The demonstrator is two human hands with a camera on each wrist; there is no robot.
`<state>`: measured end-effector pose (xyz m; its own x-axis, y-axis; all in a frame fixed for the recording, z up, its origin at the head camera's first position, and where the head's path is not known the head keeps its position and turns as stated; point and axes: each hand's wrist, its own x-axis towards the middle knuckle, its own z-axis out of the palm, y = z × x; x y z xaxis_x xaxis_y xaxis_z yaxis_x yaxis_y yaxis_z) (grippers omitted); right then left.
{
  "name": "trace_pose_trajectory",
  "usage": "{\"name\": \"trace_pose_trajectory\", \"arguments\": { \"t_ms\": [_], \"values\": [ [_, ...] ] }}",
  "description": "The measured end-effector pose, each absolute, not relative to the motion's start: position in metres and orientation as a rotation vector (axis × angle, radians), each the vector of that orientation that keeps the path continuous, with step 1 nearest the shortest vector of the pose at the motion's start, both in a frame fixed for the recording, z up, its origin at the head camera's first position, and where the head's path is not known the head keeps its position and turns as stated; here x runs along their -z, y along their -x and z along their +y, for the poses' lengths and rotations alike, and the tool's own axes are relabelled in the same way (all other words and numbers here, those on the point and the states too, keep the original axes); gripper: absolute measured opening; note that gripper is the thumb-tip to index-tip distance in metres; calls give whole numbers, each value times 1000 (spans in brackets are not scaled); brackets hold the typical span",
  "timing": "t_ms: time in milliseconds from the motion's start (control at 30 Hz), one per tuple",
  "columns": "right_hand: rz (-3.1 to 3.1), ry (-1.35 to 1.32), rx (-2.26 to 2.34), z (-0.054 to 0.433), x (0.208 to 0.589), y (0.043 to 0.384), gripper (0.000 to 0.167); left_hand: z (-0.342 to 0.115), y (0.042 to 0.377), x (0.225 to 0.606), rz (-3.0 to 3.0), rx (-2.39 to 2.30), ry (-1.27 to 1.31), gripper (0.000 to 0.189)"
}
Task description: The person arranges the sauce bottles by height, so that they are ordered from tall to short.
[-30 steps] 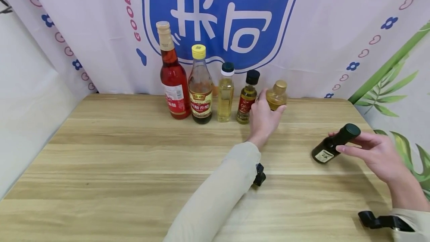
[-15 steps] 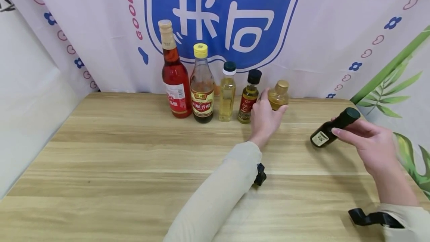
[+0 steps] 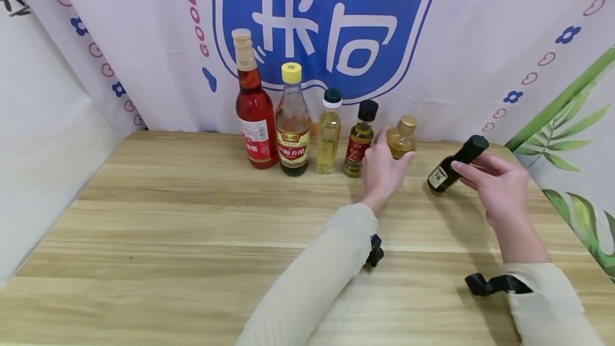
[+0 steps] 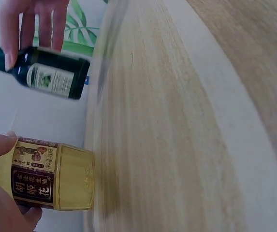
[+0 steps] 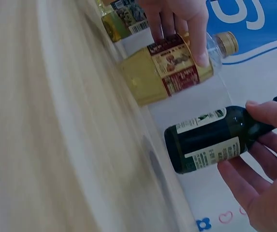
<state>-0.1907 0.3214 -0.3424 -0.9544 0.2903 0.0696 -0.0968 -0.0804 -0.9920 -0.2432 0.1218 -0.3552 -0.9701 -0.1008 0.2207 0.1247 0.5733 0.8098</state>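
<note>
My left hand (image 3: 383,171) grips a small bottle of yellow oil (image 3: 402,138) with a gold cap, which stands at the right end of a row of bottles. Its dark red label (image 4: 33,176) shows in the left wrist view. Farther right, my right hand (image 3: 503,188) holds a dark green glass bottle (image 3: 448,174) by its neck and shoulder, between thumb and fingers. That bottle leans with its green cap toward the right, held above the table, with its shadow below. Pale labels (image 5: 213,153) show on its body in the right wrist view.
Left of the oil bottle stand a red-labelled olive oil bottle (image 3: 358,148), a slim bottle of pale oil (image 3: 329,140), a yellow-capped vinegar bottle (image 3: 293,127) and a tall red bottle (image 3: 256,122). Behind the wooden table (image 3: 182,239) hangs a printed cloth (image 3: 432,68).
My right hand has carried the dark green bottle left and toward the back of the table, closer to the row. The left hand keeps its grip on the yellow oil bottle.
</note>
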Motion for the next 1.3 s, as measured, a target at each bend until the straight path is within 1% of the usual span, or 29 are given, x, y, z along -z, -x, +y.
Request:
{"name": "trace_pose_trajectory", "arguments": {
  "t_ms": [300,533,733,933,1100,1300],
  "values": [
    [-1937,326,-2073,300,344,219,30,122,243,356,-2562,1340,28,79],
    [-1996,388,-2003,290,349,231,37,122,242,356,-2563,1353,14,77],
    [-2040,436,-1929,290,351,233,45,125,243,356,-2588,1362,18,80],
    [-2182,456,-1787,288,353,235,52,124,243,356,-2594,1352,-5,78],
    [-2235,501,-1736,285,354,236,54,123,242,352,-2635,1363,-3,81],
    [-2257,480,-1737,289,352,232,56,124,237,347,-2670,1308,21,85]
  ]
}}
